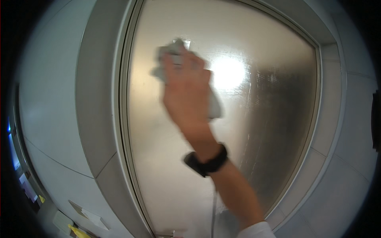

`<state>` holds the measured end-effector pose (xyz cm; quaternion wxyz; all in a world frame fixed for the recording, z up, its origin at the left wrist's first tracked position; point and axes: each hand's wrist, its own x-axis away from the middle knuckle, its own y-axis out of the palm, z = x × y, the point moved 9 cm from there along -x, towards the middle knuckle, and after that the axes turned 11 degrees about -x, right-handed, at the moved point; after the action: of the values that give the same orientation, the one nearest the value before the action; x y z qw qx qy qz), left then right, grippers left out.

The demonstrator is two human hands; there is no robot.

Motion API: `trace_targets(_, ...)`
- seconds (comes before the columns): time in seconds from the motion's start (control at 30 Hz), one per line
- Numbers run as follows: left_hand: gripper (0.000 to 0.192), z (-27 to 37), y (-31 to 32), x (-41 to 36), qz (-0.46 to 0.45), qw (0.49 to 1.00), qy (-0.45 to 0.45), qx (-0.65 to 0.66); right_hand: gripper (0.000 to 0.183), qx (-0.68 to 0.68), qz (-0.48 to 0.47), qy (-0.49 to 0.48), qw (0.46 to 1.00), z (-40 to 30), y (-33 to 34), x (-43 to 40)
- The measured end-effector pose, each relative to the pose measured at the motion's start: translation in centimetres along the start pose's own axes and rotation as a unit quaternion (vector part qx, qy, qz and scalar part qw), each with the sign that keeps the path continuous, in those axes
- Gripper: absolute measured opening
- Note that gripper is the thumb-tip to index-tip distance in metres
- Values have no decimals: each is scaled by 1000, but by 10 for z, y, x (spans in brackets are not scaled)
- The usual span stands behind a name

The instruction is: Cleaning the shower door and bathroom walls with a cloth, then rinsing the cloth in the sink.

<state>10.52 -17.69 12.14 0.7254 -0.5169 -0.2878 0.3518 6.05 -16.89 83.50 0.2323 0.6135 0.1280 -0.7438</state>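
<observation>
My right hand [187,89] presses a grey cloth [216,105] to a frosted glass pane [166,184], toward its upper left. Parts of the cloth stick out beyond the fingertips and beside the palm. Hand and cloth are blurred. A black watch [205,162] is on the wrist, and a white sleeve [257,230] shows at the bottom edge. Streaks and a bright reflection [228,73] lie on the pane to the right of the hand. My left hand is out of view.
A metal frame [123,119] borders the pane, set in a tiled recess [330,119]. A thin grey cord [213,208] hangs below the wrist. At lower left are a white paper-like piece [93,218] by the wall, a yellow item [78,231] and a pale box-like thing [63,221].
</observation>
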Motion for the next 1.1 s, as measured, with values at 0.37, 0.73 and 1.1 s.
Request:
trace_targets(0.37, 40, 105, 37, -151, -51, 996, 15, -65, 39, -13, -73, -97, 992, 66, -44, 116)
trace_targets(0.73, 43, 60, 43, -67, 11, 996, 59, -59, 48, 207, 30, 133, 969, 315, -289, 193)
trace_targets(1.1, 34, 51, 50, -99, 115, 989, 7, -94, 56, 123, 1, 102, 987, 172, -180, 248)
